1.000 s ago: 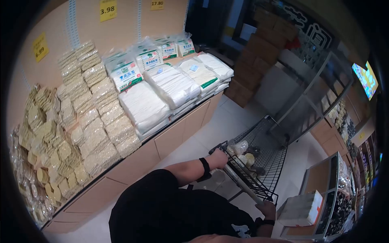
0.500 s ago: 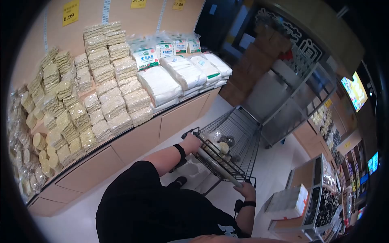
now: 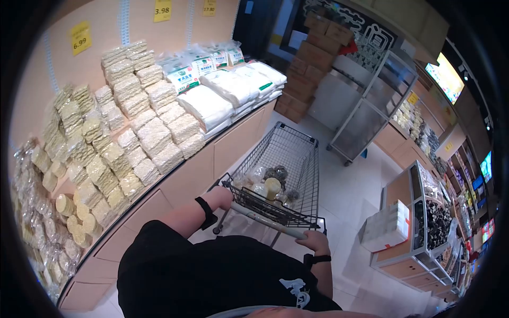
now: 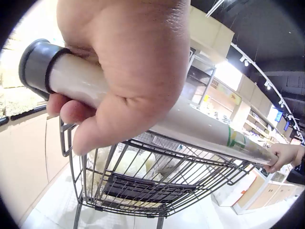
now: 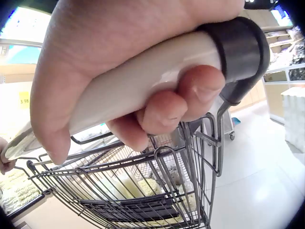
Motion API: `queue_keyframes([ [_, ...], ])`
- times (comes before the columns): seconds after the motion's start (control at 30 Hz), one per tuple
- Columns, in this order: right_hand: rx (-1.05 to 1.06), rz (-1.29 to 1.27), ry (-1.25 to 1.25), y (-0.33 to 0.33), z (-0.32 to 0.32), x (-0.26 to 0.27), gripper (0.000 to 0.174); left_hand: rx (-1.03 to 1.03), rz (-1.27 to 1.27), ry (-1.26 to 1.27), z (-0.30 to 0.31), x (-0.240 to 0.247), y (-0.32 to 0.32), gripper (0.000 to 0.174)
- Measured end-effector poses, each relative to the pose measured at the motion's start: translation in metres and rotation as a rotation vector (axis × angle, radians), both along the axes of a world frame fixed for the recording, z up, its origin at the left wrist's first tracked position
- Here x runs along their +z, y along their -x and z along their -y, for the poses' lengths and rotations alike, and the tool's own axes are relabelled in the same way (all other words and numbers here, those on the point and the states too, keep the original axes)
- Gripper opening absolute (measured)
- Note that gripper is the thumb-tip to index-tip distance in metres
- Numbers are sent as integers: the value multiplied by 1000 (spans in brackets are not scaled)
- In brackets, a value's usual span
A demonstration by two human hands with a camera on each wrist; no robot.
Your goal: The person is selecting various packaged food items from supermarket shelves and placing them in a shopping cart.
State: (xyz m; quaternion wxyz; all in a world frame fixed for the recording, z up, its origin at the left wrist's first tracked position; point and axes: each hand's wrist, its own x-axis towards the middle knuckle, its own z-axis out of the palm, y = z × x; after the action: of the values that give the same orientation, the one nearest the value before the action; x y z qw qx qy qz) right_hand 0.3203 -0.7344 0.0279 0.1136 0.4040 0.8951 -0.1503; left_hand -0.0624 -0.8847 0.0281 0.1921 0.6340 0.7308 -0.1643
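A wire shopping cart (image 3: pixel 289 153) stands in front of the person, several bagged items (image 3: pixel 272 186) lying in its near end. The left hand (image 3: pixel 218 198) grips the left end of the pale cart handle (image 3: pixel 265 218); in the left wrist view that hand (image 4: pixel 128 71) has fingers and thumb curled round the bar beside a black end cap (image 4: pixel 37 67). At the handle's right end the right hand (image 3: pixel 315 241) holds on. The right wrist view shows this hand (image 5: pixel 124 47) wrapped round the bar, its fingertips curled below, next to another black cap (image 5: pixel 244 50).
Along the left runs a shelf with stacked noodle packs (image 3: pixel 154 139) and white packages (image 3: pixel 207 106). Ahead are brown cartons (image 3: pixel 313 66) and a metal rack (image 3: pixel 366 114). At right, a white box (image 3: pixel 386 227) sits beside a display case (image 3: pixel 413 212). Pale floor (image 3: pixel 344 196) lies between.
The view has swung, and the cart now points more nearly straight ahead, its far end farther left in view. Both hands have kept their grip on the handle.
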Motion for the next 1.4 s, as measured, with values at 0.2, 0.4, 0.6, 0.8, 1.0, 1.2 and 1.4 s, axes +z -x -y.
queue_keyframes([
  [0.2,-23,46,-31,-7,70,4,46,-101,119,-80,72,-6,-2,23],
  [0.4,-68,64,4,3,146,9,44,-118,150,-190,147,0,8,20],
  [0.6,-158,67,-24,25,231,14,44,-163,141,-192,212,4,29,19],
  [0.8,-138,32,-38,36,300,4,45,-169,103,-164,269,4,48,19],
  [1.0,-122,-24,-37,38,353,-7,46,-114,83,-152,320,3,56,24],
  [1.2,-121,-7,24,50,395,-1,48,-8,-27,-297,376,9,50,20],
  [1.4,-65,-31,34,54,437,10,50,66,-133,-161,410,7,43,10],
])
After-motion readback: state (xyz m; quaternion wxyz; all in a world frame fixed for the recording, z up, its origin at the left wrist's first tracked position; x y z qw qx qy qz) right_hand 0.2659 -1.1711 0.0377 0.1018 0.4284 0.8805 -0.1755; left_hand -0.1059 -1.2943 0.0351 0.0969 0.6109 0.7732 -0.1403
